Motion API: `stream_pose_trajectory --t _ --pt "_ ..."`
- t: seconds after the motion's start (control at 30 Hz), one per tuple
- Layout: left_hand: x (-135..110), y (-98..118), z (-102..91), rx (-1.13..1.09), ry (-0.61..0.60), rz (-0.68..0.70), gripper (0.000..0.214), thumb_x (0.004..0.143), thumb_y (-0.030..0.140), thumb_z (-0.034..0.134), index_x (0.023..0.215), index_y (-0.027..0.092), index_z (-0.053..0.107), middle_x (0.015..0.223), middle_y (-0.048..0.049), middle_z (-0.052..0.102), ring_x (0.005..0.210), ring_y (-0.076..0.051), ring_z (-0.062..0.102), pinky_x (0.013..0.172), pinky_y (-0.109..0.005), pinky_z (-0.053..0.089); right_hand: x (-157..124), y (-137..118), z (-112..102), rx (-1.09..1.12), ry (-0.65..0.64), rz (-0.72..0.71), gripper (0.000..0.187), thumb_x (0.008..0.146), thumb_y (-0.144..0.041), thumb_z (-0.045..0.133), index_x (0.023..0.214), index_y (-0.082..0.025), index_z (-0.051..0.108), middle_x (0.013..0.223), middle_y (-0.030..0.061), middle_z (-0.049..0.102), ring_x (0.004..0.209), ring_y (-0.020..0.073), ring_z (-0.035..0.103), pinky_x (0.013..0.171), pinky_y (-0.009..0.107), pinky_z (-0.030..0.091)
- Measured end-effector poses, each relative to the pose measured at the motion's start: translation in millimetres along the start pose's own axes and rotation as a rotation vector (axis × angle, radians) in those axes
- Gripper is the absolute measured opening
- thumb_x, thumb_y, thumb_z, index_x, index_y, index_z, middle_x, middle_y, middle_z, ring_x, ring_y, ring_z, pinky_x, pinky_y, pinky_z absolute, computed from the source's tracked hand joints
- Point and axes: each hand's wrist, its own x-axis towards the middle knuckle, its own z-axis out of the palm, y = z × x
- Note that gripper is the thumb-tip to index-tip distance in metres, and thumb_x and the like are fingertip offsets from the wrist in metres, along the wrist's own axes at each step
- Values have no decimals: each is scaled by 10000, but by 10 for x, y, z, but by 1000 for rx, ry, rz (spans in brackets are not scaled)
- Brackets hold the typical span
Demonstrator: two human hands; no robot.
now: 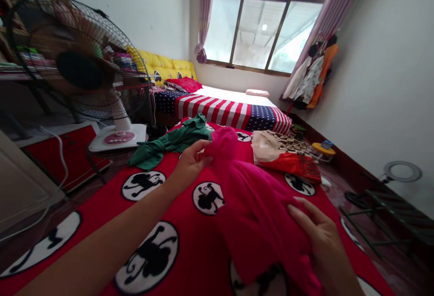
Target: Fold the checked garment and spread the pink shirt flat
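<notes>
A bright pink garment (257,210) lies bunched across the red bedspread (111,205) printed with black monkey circles. My left hand (191,161) reaches forward and pinches the garment's far end, lifting it a little. My right hand (322,237) rests on the garment's near part at the lower right, fingers curled onto the cloth. A crumpled green garment (172,142) lies just beyond my left hand.
A folded pile of red, cream and leopard-print clothes (285,151) sits on the right of the bedspread. A standing fan (81,70) is at the left. A second bed with a stars-and-stripes cover (224,108) lies under the window. Clothes hang on the right wall (313,77).
</notes>
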Motion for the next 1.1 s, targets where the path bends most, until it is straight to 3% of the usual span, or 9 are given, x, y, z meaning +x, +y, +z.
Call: stream_pose_trajectory --t 0.13,0.2,0.33,0.47,0.6,0.73,0.83,0.97,1.1 --pt "160 -325 -43 -246 112 -295 498 630 432 778 996 179 553 958 -34 658 797 -162 650 690 -266 537 -93 -3 -15 111 39 8 419 753 -451 689 1105 -236 615 1008 50 713 894 253 679 705 290 556" --pt "92 -574 -64 -260 88 -451 436 676 469 740 932 162 566 865 -61 671 718 -168 660 633 -281 543 -145 134 54 4 -112 -3 396 778 -460 660 1087 -215 621 1033 56 700 946 247 662 757 288 547" --pt "-166 -902 -60 -243 73 -558 433 767 514 653 987 150 569 829 -91 681 663 -171 663 592 -290 548 -173 424 127 -356 -397 -27 293 816 -444 605 944 -183 641 861 41 679 695 181 651 615 260 533" --pt "-294 -999 35 -160 86 -570 734 681 365 771 1292 167 415 978 -100 682 736 -168 666 550 -222 505 -126 395 136 -580 -234 -271 177 831 -361 593 916 -211 635 1063 69 623 860 190 636 728 280 524" --pt "-302 -995 173 -155 139 -566 890 614 213 779 1387 149 342 959 -97 716 697 -163 657 511 -191 445 -30 223 327 -446 -224 -429 166 873 -294 525 994 -219 611 1068 80 615 936 190 622 762 285 528" --pt "-360 -886 262 -378 52 -503 788 584 193 783 1303 101 473 987 -120 725 834 -222 682 704 -265 513 235 259 632 -314 -254 -234 349 823 -332 585 1139 -191 544 1039 97 650 812 193 667 599 266 534" --pt "-440 -825 301 -477 -3 -477 722 600 196 790 1256 103 501 1016 -127 719 910 -246 681 796 -296 513 546 421 796 -278 -186 -30 324 755 -409 648 968 -170 600 773 66 686 547 177 634 403 233 429" --pt "-508 -832 335 -542 -59 -484 657 630 162 777 1224 115 501 998 -122 720 910 -238 687 811 -297 518 820 618 891 -91 -125 106 244 660 -377 714 645 -186 563 419 -23 544 340 143 509 322 215 312" --pt "-463 -837 262 -590 44 -493 668 617 115 754 1228 133 486 910 -93 725 764 -214 700 669 -272 543 813 612 786 74 -48 123 269 684 -397 661 831 -181 597 531 -31 626 382 140 543 334 218 376"
